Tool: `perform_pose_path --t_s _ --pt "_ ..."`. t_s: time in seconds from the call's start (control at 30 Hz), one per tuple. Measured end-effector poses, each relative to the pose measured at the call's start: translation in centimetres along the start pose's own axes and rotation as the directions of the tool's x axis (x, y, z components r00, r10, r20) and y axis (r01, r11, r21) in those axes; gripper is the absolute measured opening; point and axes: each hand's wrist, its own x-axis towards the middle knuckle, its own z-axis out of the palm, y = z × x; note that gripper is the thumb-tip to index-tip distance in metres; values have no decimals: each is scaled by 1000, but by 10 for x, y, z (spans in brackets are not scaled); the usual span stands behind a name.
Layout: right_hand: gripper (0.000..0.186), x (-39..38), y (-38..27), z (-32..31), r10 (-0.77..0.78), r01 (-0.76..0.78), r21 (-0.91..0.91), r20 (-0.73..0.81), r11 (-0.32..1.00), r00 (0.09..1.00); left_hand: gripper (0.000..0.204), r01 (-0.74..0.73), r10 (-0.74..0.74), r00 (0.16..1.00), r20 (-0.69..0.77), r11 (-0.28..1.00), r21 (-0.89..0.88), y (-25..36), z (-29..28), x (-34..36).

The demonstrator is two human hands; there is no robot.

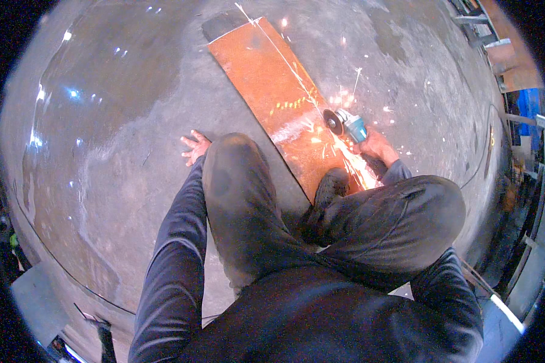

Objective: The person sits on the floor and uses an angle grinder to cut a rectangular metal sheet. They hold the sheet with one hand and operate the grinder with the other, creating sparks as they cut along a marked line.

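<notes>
My right hand (376, 147) is wrapped round a teal angle grinder (356, 129). The grinder's dark disc (333, 121) meets the right side of a rusty orange steel plate (263, 66) that lies on the floor. Bright sparks (358, 164) stream from the disc back toward my right forearm, and others scatter beyond it. A white streak runs up the plate to its far end. My shoe (331, 186) rests on the plate's near end. To the left of my knee, my left hand (196, 147) has its fingers spread on the floor and holds nothing.
Grey concrete floor (133, 169) with stains and shiny patches surrounds the plate. Metal frames and stacked pieces (524, 127) stand along the right edge. A thin cable (487, 151) lies on the floor at right. A grey panel (39, 302) is at the lower left.
</notes>
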Motion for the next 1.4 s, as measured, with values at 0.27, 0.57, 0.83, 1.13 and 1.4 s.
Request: perform_pose_path --t_s 0.27,0.57,0.83,1.13,1.4 --pt "74 -8 -32 -14 54 -55 20 32 998 998 106 -28 28 1000 3 1000 0 -3 -4 -7" --pt "86 7 -27 -16 31 -31 3 27 1000 999 108 -23 23 999 -29 1000 5 -2 8 4" --pt "68 26 -14 -12 -71 71 78 8 994 997 112 5 -3 999 -35 999 38 3 15 12" --pt "57 25 -13 -11 -117 118 12 -22 993 993 112 -45 45 998 -38 999 8 0 5 -2" --pt "66 25 5 -10 -16 14 36 68 999 998 115 -27 28 999 -42 999 18 -2 5 6"
